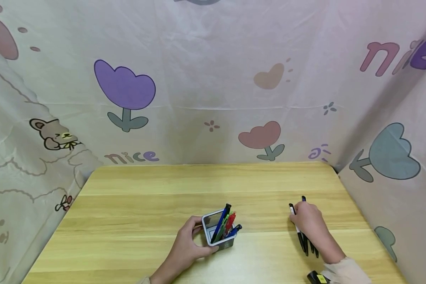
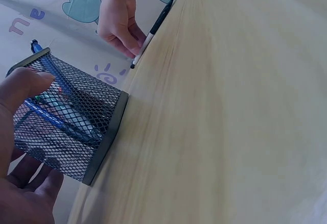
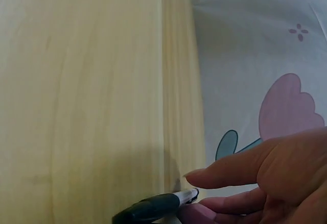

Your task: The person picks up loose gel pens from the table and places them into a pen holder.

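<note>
A black mesh pen holder point(image 1: 224, 245) with a pale rim stands in the middle of the table near the front. It contains several pens, blue, green and red point(image 1: 230, 222) among them, leaning to the right. My left hand point(image 1: 189, 241) grips the holder from its left side, its thumb against the mesh in the left wrist view. Far to the right, my right hand point(image 1: 309, 219) bends over several black-capped pens point(image 1: 301, 240) fanned out on the table. In the right wrist view, a white-bodied pen point(image 3: 153, 207) lies between thumb and fingers; the other pens are mostly hidden.
The pale wooden table point(image 1: 135, 221) ends at a printed cloth point(image 1: 198, 79) at the back and sides. A black device with a yellow label point(image 1: 317, 277) is at the right sleeve. The table's right edge point(image 1: 367, 225) runs close beside the right hand.
</note>
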`<state>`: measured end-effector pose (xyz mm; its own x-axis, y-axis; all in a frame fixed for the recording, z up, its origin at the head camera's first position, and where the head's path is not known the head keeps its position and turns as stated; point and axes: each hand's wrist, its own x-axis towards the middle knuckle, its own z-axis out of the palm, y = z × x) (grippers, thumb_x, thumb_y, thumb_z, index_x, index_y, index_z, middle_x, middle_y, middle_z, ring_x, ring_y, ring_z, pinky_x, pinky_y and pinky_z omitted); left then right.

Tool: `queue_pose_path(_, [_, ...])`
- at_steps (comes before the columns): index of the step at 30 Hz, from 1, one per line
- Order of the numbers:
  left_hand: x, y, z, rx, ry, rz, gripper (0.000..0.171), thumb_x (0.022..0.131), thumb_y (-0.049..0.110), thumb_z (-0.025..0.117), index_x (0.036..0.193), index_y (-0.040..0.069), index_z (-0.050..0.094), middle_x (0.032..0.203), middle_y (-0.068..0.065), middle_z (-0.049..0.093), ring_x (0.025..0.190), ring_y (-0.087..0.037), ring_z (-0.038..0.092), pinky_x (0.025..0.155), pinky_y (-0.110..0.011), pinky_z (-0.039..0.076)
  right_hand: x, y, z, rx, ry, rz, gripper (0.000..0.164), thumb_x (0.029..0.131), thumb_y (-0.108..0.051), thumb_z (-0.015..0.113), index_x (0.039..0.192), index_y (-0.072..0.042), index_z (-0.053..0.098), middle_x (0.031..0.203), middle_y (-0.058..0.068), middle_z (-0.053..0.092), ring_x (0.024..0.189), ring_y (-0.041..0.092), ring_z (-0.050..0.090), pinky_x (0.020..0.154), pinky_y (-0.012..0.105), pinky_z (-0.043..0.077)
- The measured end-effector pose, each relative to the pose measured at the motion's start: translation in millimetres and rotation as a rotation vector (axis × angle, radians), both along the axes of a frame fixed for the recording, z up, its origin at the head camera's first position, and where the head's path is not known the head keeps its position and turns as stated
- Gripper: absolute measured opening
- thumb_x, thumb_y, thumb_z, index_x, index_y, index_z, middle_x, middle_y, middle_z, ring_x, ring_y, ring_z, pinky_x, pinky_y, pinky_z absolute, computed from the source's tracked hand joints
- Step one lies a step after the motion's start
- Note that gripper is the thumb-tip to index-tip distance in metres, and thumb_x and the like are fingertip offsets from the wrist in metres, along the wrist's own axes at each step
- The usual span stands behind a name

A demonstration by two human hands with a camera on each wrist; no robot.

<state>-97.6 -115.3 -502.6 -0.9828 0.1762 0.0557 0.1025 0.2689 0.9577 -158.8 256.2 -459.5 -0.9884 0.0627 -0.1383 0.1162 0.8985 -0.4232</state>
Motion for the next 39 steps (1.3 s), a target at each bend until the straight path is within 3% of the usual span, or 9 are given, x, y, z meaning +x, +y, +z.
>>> queue_pose_path(5, [-0.4,0.1,1.2,-0.004,-0.005,-0.001,0.072,0.066,0.022,0.098,0.127,0.011,0.060,0.133,-0.005,0.064,0.127,-0.023,0.064,0.115,-0.035,0.054,-4.1,-0.1,-1.1,0.021,-0.019,-0.008,0.014,0.090,-0.005,0.071,0.076,-0.004,0.070,0.067,0.003,0.063,0.059,0.016,0.054,0.051,0.026,0.045])
queue_pose_path(8, [-0.5,0.0,1.1,-0.008,0.000,-0.002,0.072,0.066,0.021,0.098,0.126,0.011,0.060,0.133,-0.005,0.064,0.127,-0.024,0.064,0.115,-0.036,0.054,-7.0,0.1,-0.7,0.018,-0.036,-0.012,0.007,0.088,-0.005,0.071,0.084,-0.001,0.075,0.075,0.007,0.069,0.064,0.018,0.057,0.053,0.027,0.048])
queue_pose_path(17, [-0.5,0.8,0.1,-0.009,0.019,0.019,0.070,0.065,0.020,0.099,0.123,0.009,0.061,0.129,-0.009,0.066,0.124,-0.028,0.065,0.114,-0.040,0.055,-8.0,-0.4,1.0,-0.031,-0.064,-0.022,0.019,0.086,-0.008,0.074,0.100,0.005,0.074,0.088,0.011,0.074,0.068,0.018,0.062,0.056,0.028,0.055])
queue_pose_path(24, [-0.1,1.5,2.7,0.006,-0.004,0.028,0.071,0.064,0.019,0.099,0.123,0.007,0.062,0.130,-0.010,0.066,0.125,-0.028,0.064,0.115,-0.040,0.053,-5.8,-3.3,7.0,-0.051,0.002,0.031,0.018,0.086,-0.013,0.077,0.097,0.000,0.071,0.088,0.007,0.071,0.075,0.018,0.061,0.062,0.031,0.055])
queue_pose_path(32, [-1.2,1.3,1.2,0.001,0.000,0.022,0.071,0.064,0.019,0.100,0.123,0.008,0.061,0.131,-0.010,0.065,0.125,-0.028,0.064,0.115,-0.040,0.054,3.1,-20.2,26.2,-0.172,0.045,0.059,0.017,0.083,-0.010,0.076,0.098,-0.004,0.070,0.085,0.003,0.070,0.075,0.014,0.061,0.061,0.024,0.050])
queue_pose_path(39, [-0.1,0.2,-0.3,-0.019,0.014,0.002,0.072,0.066,0.021,0.098,0.125,0.008,0.060,0.131,-0.009,0.065,0.125,-0.028,0.064,0.114,-0.041,0.054,12.4,-41.0,45.5,-0.295,0.131,0.079,0.023,0.085,-0.009,0.076,0.107,-0.004,0.070,0.089,0.002,0.071,0.079,0.010,0.065,0.065,0.019,0.054])
